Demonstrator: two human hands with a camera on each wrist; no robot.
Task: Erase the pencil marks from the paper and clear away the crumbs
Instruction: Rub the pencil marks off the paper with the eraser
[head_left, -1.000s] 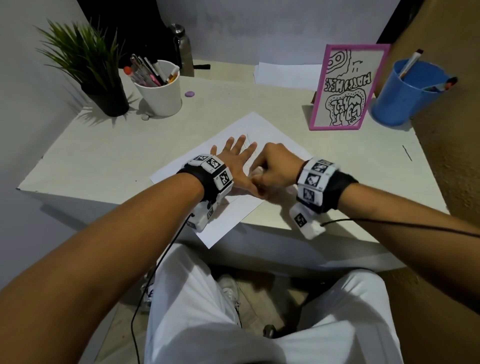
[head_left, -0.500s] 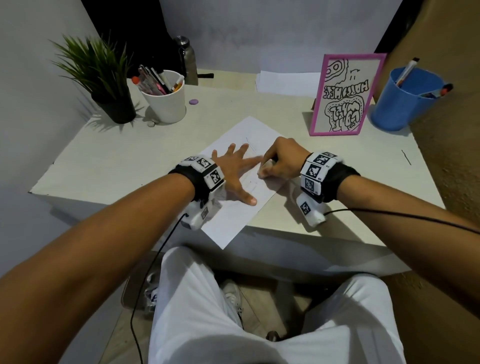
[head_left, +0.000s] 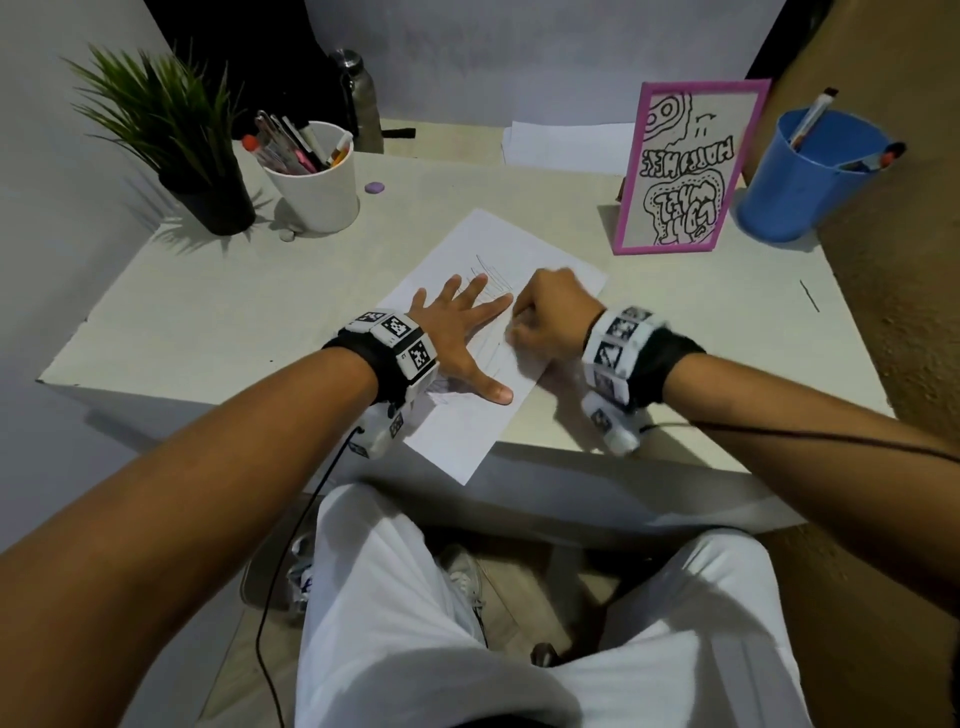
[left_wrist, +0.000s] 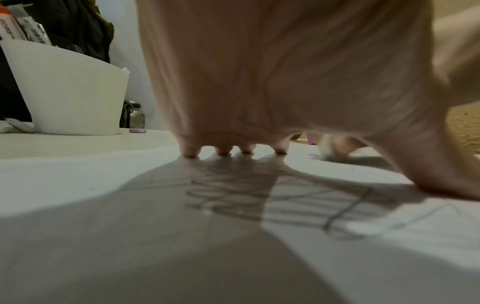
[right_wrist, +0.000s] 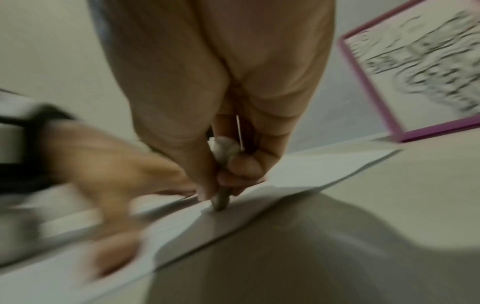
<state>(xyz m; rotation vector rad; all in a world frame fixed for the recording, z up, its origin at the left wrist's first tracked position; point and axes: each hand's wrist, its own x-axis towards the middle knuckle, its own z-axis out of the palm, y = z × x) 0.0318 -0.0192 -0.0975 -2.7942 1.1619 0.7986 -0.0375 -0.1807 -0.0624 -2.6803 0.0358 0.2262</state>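
Note:
A white sheet of paper (head_left: 467, 436) lies slantwise on the pale desk (head_left: 218, 312), one corner over the front edge. Grey pencil scribbles (left_wrist: 259, 197) cover its middle. My left hand (head_left: 457, 332) lies flat on the sheet with fingers spread, holding it down. My right hand (head_left: 545, 322) is just right of it, fingers curled round a small white eraser (right_wrist: 223, 150) whose worn tip (right_wrist: 221, 201) presses on the paper. The right wrist view is blurred by motion. No crumbs can be made out.
A white cup of pens (head_left: 317, 176) and a potted plant (head_left: 176, 135) stand at the back left, with a small purple lump (head_left: 374, 187) beside the cup. A pink-framed drawing (head_left: 685, 166) and a blue cup (head_left: 800, 176) stand at the back right. A metal bottle (head_left: 358, 98) is behind.
My right hand with the eraser has slid away from me along the sheet, from near my left thumb up to beside my left fingertips. The left hand stays flat on the paper.

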